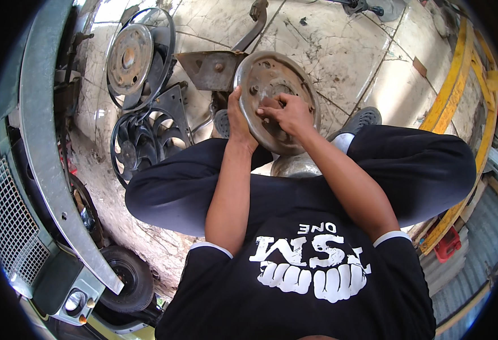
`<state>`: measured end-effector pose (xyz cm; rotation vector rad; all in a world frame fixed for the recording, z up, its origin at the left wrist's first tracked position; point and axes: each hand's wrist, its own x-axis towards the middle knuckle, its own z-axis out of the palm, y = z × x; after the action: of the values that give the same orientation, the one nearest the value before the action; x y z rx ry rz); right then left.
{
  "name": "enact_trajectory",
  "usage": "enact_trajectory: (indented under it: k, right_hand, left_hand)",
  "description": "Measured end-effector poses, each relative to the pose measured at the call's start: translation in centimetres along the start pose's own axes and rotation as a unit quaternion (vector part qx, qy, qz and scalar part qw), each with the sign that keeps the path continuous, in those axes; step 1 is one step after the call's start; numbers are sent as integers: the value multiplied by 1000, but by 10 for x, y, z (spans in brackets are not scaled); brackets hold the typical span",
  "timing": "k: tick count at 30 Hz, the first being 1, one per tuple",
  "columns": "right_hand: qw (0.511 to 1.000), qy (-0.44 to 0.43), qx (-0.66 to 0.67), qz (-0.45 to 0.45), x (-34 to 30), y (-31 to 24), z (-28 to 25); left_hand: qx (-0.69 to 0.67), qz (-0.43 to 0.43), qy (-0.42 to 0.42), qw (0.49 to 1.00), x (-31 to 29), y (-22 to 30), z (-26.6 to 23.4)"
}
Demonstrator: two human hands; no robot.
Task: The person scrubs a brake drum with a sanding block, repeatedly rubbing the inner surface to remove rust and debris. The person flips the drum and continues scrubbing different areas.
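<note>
A steel wheel rim (250,118) with brown, rusty patches stands tilted between my knees, its holed face turned toward me. My left hand (240,120) grips its left edge, thumb up along the lip. On the rim's face, near the centre hole, my right hand (292,114) is closed round a small reddish-brown piece of sandpaper (270,103) and presses it to the metal. The fingers partly cover that piece. Below the rim, a rounded silvery metal thing (294,166) shows between my legs, mostly hidden.
Left on the tiled floor lie another rusty wheel disc (129,59) and black fan blades (138,141). A rusty metal bracket (212,69) sits behind the rim. A brown scrap (419,67) lies at right, near a yellow metal frame (446,102). A vehicle bumper (44,124) curves along the left.
</note>
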<state>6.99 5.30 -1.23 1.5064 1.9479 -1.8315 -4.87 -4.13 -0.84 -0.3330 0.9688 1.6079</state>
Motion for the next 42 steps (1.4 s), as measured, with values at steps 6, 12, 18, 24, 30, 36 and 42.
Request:
enact_trajectory:
  k: [6,12,18,24,30,36,42]
  right_hand:
    - [992,50,27,-114,12,16,1]
    - [983,30,180,27,18,32,-7]
    - [989,51,22,-139,-5,27,-15]
    - [994,38,103,-25,0,29,-21]
    - [999,-17,-3,-48,-9,25,-15]
    - [996,30,-11,-83,-14,24,-6]
    - [993,-22,-29,-111,-20,40,-20]
  left_hand:
    - [-17,30,-13,999,3,-7,8]
    - [-79,47,16,996,6,-11,14]
    - [-60,38,9,997,4,-12,12]
    - [-8,77,49,996,13,-13,14]
    - [-37,51,9,998,18,-10,-1]
    - [-4,35,-37,999,25,-6,-9]
    - [-25,15,-6,1000,21,-9,9]
